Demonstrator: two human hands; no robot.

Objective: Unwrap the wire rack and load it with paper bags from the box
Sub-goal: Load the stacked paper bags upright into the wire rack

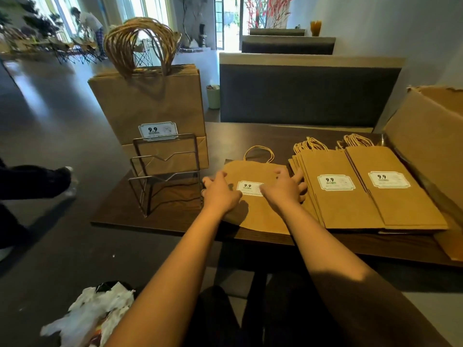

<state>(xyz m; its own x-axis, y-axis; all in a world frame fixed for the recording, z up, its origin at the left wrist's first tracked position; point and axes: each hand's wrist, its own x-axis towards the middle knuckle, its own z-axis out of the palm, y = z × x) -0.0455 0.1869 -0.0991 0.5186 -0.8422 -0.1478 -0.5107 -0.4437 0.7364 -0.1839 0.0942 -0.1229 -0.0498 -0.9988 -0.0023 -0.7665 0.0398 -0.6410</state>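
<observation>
A bare wire rack (pixel 165 171) stands at the table's left end. Its rear slot holds a thick bundle of large brown paper bags (pixel 150 108), upright, handles up; the two front slots hold nothing. Just right of the rack a small stack of flat brown bags (pixel 255 211) lies on the table. My left hand (pixel 219 191) rests on its left edge, fingers spread. Beside it my right hand (pixel 285 187) lies on its right side, fingertips touching the neighbouring stack. Two more flat stacks of labelled bags (pixel 340 196) (pixel 393 191) lie further right.
An opened cardboard box (pixel 431 136) sits at the table's right end. Crumpled white wrapping (pixel 92 314) lies on the floor at lower left. A dark bench back (pixel 308 91) runs behind the table (pixel 120 209). A person's foot (pixel 67 176) is at the left.
</observation>
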